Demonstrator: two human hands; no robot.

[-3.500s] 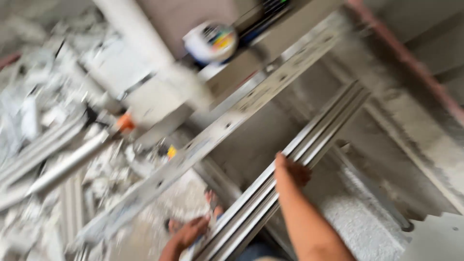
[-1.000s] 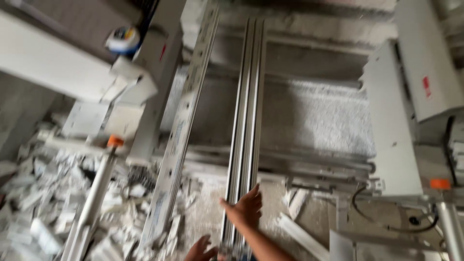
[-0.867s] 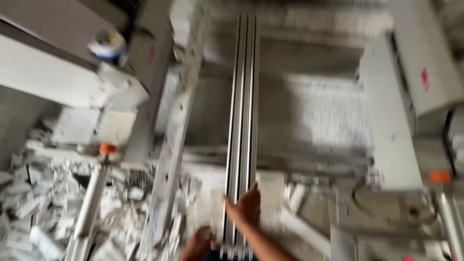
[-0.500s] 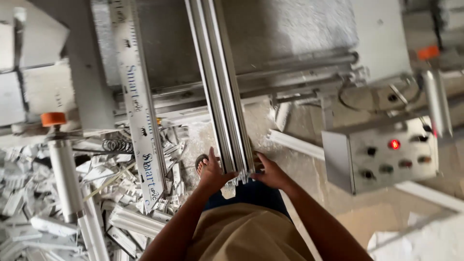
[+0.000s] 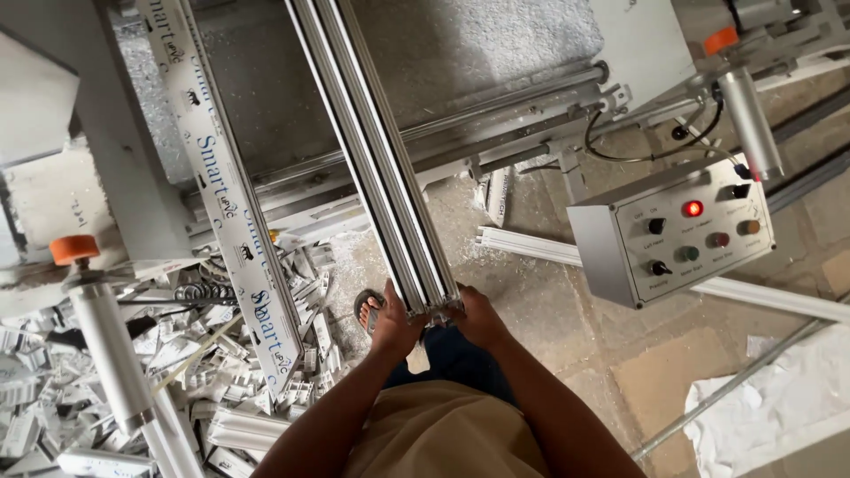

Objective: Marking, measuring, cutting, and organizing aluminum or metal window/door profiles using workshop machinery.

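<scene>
Hands grip the near end of the long white ribbed plastic profile [image 5: 376,159]: left hand [image 5: 392,324] and right hand [image 5: 479,316], fingers closed round it. It already lies along the grey machine bed [image 5: 460,53]. No cut shows yet; beyond, a grey control box [image 5: 673,232] glows red.

scrap pile [image 5: 133,389] left, control box [image 5: 677,232] right

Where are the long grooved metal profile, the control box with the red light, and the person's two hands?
Metal profile [image 5: 372,150], head view, mid-length.
Control box [image 5: 673,235], head view, front panel.
Left hand [image 5: 394,326], head view, back.
Right hand [image 5: 478,317], head view, back.
</scene>
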